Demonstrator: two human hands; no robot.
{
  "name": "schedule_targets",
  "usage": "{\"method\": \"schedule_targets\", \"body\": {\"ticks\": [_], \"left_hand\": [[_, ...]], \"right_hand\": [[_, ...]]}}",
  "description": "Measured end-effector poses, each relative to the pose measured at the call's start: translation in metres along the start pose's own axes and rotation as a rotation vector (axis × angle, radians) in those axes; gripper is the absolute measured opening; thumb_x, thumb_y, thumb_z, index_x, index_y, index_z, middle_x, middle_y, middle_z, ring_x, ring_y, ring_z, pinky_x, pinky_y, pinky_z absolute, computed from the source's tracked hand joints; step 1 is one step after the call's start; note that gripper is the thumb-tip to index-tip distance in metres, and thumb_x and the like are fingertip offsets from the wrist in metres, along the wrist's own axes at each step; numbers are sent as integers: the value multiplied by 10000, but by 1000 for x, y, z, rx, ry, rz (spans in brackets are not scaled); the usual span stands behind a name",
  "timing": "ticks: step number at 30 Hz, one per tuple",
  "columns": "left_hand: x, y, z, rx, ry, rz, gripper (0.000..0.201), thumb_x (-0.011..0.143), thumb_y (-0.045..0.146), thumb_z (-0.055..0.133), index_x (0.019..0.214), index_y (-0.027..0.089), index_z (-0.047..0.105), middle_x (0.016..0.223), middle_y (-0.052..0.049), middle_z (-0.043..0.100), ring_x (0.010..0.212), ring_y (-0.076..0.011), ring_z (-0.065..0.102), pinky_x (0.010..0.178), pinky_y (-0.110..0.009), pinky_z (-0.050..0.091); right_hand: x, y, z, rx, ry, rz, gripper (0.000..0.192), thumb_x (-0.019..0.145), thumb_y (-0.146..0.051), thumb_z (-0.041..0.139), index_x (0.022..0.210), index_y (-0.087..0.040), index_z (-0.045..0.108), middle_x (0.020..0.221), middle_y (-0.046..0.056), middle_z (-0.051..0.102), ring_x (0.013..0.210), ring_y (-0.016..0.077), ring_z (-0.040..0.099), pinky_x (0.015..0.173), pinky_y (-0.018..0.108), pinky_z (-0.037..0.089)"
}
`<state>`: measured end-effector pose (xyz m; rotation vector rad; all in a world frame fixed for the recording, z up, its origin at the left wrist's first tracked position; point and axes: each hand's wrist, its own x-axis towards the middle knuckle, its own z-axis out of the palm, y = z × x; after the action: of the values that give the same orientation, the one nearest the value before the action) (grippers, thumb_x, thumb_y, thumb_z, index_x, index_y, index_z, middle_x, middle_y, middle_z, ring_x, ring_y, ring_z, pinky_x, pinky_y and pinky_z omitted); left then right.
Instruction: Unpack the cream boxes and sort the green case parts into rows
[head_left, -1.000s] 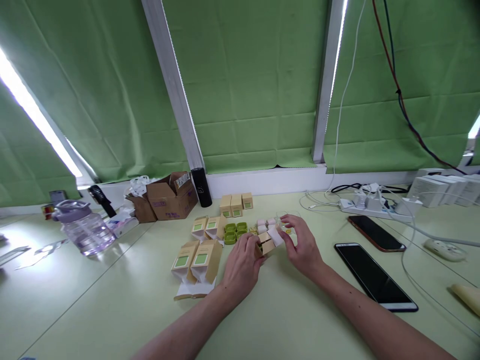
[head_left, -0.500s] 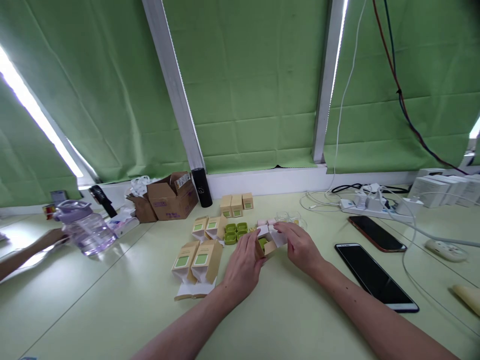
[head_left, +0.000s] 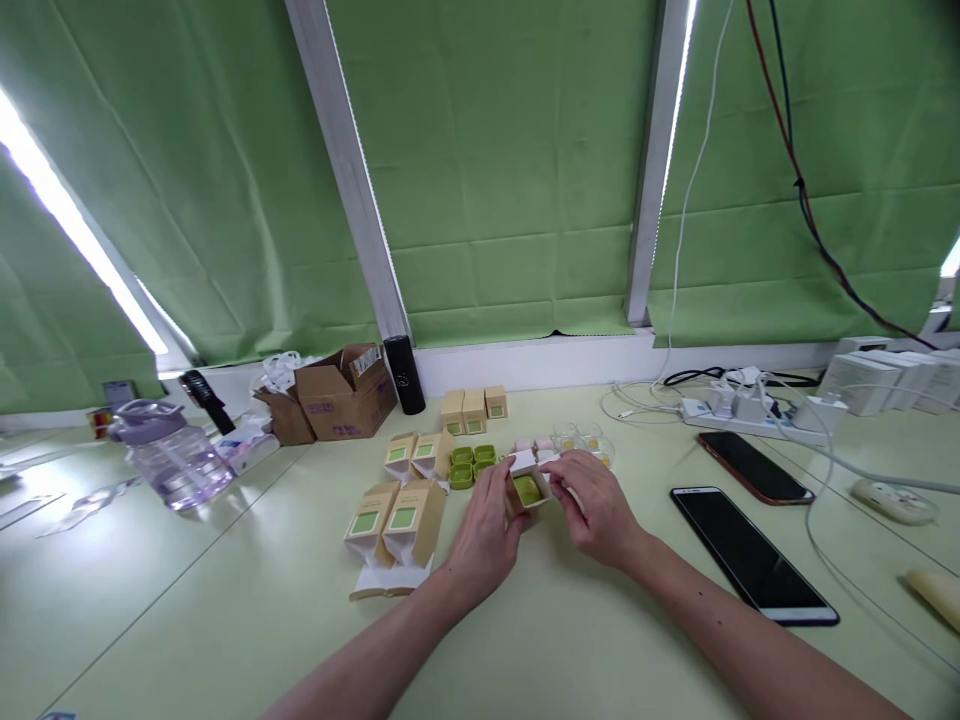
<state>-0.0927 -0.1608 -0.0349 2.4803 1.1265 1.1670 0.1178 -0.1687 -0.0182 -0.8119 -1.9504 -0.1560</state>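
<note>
My left hand (head_left: 487,525) is wrapped round a small kraft cardboard box (head_left: 517,503), tilted so its open top faces me. Inside it sits a green cup (head_left: 528,489). A white inner flap stands up at the back of the box. At the box's right edge, the fingertips of my right hand (head_left: 596,505) pinch a side flap. Left of the box are several green square cups (head_left: 462,474) set close together. Behind it, pink pieces (head_left: 523,444) and clear round containers (head_left: 589,437) are partly hidden by my hands.
More kraft boxes (head_left: 409,520) stand to the left and at the back (head_left: 473,411). Two phones (head_left: 750,550) lie on the right, near a power strip (head_left: 750,412) with cables. A purple bottle (head_left: 180,460), brown carton (head_left: 341,400) and black tumbler (head_left: 404,376) stand further left.
The box's opening has turned up toward me, and its flaps have spread, showing the green cup. My right hand has shifted slightly left. Another person's arm has left the far left.
</note>
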Motion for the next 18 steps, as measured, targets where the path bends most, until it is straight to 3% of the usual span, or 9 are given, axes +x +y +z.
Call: {"method": "schedule_targets", "body": {"ticks": [4,7,11,18], "left_hand": [[0,-3,2,-52,1,-42,744,869,60,572,1533,267,307,1411,-132,516,1349,-282,529,1098,-523,514],[0,-5,3,-76,-8,-72,765,853,47,566,1535,279,306,1429,-119,504,1378,-277,510,1094,-513,520],[1,-6,3,-70,5,-58,759,844,51,579,1527,267,328,1406,-117,529,1350,-264,540,1080,-485,532],[0,-7,4,-94,9,-59,770,826,50,588,1522,268,341,1408,-125,524,1349,-282,540,1062,-502,543]], "right_hand": [[-1,-1,-2,-4,-73,-44,413,868,-103,535,1251,-254,565,882,50,644,876,268,608,951,537,513],[-2,-1,-2,-37,-141,-74,440,853,-128,570,1278,-238,545,987,76,658,942,284,596,1003,576,481],[-1,0,0,-105,-193,-73,433,874,-149,590,1298,-226,547,1126,112,664,1044,305,586,989,561,480],[0,-2,0,-169,-199,-92,407,880,-139,588,1279,-215,576,1149,121,674,1043,300,593,964,535,490]]}}
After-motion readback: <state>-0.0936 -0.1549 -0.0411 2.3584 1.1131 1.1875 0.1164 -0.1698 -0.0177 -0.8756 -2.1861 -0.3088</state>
